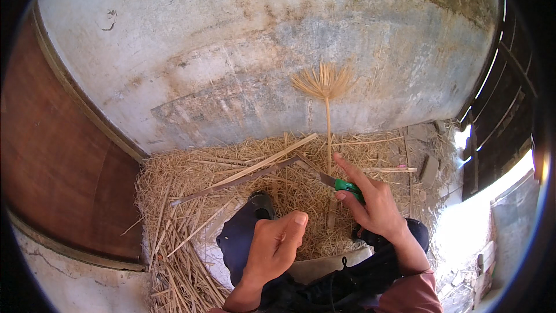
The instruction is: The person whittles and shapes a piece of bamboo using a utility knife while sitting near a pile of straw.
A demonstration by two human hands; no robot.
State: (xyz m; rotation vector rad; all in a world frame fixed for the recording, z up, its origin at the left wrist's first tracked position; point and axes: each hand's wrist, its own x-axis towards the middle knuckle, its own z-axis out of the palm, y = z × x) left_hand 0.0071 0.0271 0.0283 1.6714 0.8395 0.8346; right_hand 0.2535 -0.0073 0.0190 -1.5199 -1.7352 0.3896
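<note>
My left hand (275, 244) is closed in a fist above my left knee, thumb on top. Its palm is hidden, so I cannot make out what it holds, if anything. My right hand (375, 204) grips the green handle of a knife (344, 186), index finger stretched forward, the short brownish blade pointing up and left. Just beyond that finger stands a thin stick (328, 122) with a splayed, straw-coloured fan of split fibres at its top, close to the wall. A long dark brown strip (249, 178) with a bend near its right end lies on the straw.
Loose straw and shavings (295, 208) cover the floor around my feet. Several split sticks (182, 269) are heaped at the lower left. A stained wall (243, 75) rises ahead, a brown panel (69, 156) stands at left, and a brick (429, 169) lies at right.
</note>
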